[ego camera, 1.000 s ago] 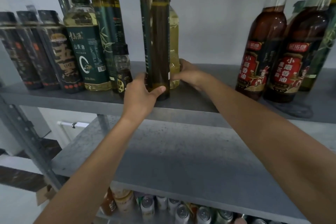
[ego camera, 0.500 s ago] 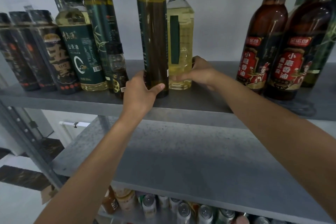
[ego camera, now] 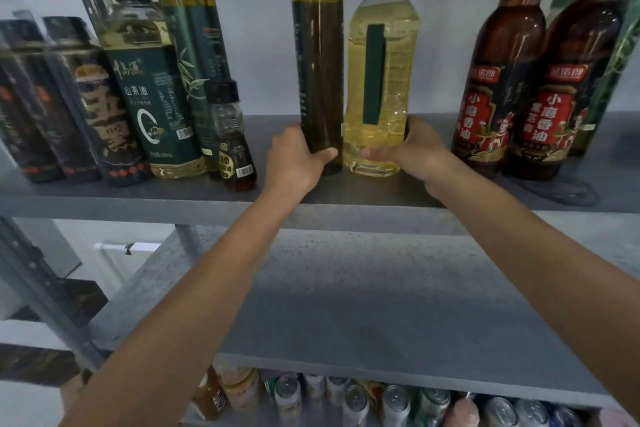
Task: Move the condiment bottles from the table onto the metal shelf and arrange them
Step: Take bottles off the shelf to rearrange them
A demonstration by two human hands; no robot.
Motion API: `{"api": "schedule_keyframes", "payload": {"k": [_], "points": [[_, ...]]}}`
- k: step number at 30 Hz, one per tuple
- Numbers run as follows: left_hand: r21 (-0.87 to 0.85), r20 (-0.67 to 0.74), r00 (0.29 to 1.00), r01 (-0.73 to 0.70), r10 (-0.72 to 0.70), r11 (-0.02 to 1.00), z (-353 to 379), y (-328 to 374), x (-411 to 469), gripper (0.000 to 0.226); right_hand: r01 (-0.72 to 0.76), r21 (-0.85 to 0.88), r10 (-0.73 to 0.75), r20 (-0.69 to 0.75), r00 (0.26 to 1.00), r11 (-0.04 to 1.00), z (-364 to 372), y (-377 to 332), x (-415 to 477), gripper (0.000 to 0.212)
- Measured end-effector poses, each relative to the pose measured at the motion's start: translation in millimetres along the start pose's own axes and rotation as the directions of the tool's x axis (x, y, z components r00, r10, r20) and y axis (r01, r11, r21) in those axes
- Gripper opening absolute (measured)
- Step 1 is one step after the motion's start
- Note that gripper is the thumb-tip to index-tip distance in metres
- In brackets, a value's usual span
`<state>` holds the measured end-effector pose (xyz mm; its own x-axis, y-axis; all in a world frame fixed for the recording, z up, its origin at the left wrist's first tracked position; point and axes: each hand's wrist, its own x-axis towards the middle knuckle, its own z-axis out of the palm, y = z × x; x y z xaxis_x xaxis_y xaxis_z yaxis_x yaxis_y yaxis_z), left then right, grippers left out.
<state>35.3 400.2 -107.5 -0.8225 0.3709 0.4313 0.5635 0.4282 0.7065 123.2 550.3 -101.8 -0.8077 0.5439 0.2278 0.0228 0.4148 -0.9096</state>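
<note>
On the grey metal shelf (ego camera: 121,199) a tall dark green oil bottle (ego camera: 318,55) stands upright next to a clear bottle of yellow oil (ego camera: 394,80) with a dark cap. My left hand (ego camera: 294,163) grips the base of the dark green bottle, thumb across its front. My right hand (ego camera: 415,152) holds the base of the yellow oil bottle from the right. The two bottles stand side by side, almost touching.
Left of my hands stand a small dark bottle (ego camera: 233,139), a camellia oil bottle (ego camera: 152,87), another green bottle (ego camera: 194,38) and black-labelled bottles (ego camera: 100,107). Sesame oil bottles (ego camera: 498,80) stand at the right. A bare shelf (ego camera: 346,305) lies below; cans (ego camera: 349,399) sit under it.
My right hand has brought the yellow oil bottle out from behind the dark green bottle to its right side. My left hand has kept its grip on the green bottle.
</note>
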Motion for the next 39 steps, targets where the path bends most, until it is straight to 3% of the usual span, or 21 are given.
{"api": "schedule_keyframes", "payload": {"k": [2,9,14,16,18,20,22,25,28,32,37,39], "points": [[-0.026,0.009,1.000,-0.009,0.009,1.000,3,-2,4,0.044,0.023,-0.027,-0.025,-0.070,0.997,0.999,4,5,-4,0.041],[-0.090,0.053,0.998,-0.036,0.040,0.995,8,-7,14,0.045,0.011,-0.279,-0.075,-0.219,0.973,0.960,19,11,-8,0.052],[0.042,0.126,0.989,-0.090,0.084,0.995,-2,-12,-1,0.031,0.003,-0.371,-0.125,-0.305,0.944,0.929,27,10,-22,0.047],[0.062,0.032,0.983,-0.180,0.178,0.982,-14,-21,-20,0.025,0.066,-0.364,-0.222,-0.405,0.887,0.929,35,8,-35,0.054],[0.009,-0.204,0.933,-0.300,0.295,0.954,-30,-37,-41,0.018,0.147,-0.403,-0.358,-0.520,0.775,0.903,50,3,-52,0.063],[-0.064,-0.440,0.853,-0.342,0.281,0.937,-55,-56,-56,0.017,0.272,-0.397,-0.466,-0.559,0.686,0.877,70,-5,-69,0.061],[-0.118,-0.579,0.793,-0.312,0.190,0.943,-82,-78,-58,0.021,0.393,-0.299,-0.491,-0.445,0.749,0.870,90,-18,-80,0.057],[-0.118,-0.679,0.732,-0.175,0.049,0.977,-126,-116,-43,0.032,0.393,-0.140,-0.411,-0.146,0.900,0.909,122,-36,-82,0.068],[-0.162,-0.623,0.780,-0.061,-0.054,0.985,-155,-145,-27,0.046,0.256,-0.045,-0.257,-0.015,0.966,0.966,148,-56,-67,0.088],[-0.089,-0.497,0.868,-0.054,0.003,0.995,-164,-155,-17,0.059,0.158,-0.060,-0.164,-0.117,0.979,0.986,170,-72,-41,0.089],[-0.045,-0.430,0.902,-0.065,0.040,0.997,-170,-169,-5,0.076,0.124,-0.188,-0.169,-0.251,0.953,0.974,186,-69,-33,0.049],[-0.056,-0.391,0.920,-0.071,0.043,0.996,-172,-176,-2,0.079,0.093,-0.213,-0.163,-0.340,0.926,0.973,184,-66,-31,0.043]]}}
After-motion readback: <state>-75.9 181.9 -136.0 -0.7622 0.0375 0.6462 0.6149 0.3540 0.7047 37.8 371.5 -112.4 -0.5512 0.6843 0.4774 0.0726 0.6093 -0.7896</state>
